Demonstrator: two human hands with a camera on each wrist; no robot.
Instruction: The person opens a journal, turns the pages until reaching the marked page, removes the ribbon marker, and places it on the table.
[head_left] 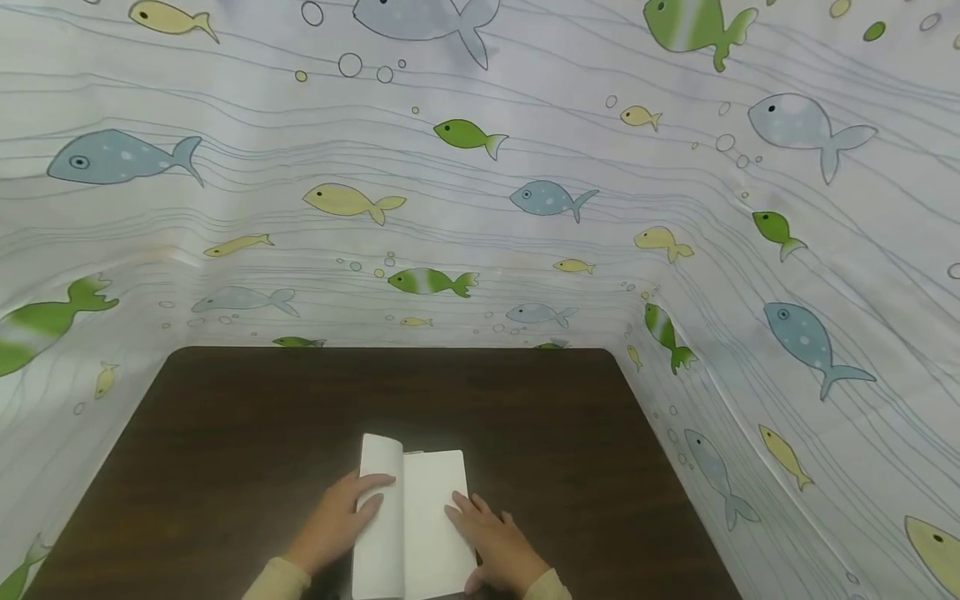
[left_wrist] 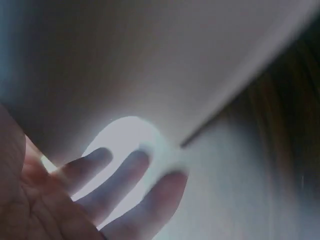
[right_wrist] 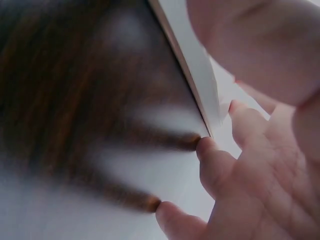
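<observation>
A notebook [head_left: 438,525] with blank white pages lies open on the dark table. Its left leaf [head_left: 381,542] is raised and curved upward. My left hand [head_left: 337,512] grips this side at the outer edge, the thumb and one finger over the white face. In the left wrist view, several fingers [left_wrist: 125,185] extend below the shaded underside. My right hand [head_left: 498,537] rests along the right page's outer edge, two fingertips on the paper and the thumb by the lower corner. Two other fingertips [right_wrist: 205,145] meet the glossy tabletop beside the notebook in the right wrist view.
The brown tabletop [head_left: 247,442] has rounded far corners and reflects light. White fabric [head_left: 465,233] printed with fish and wavy lines surrounds it at the back and both sides.
</observation>
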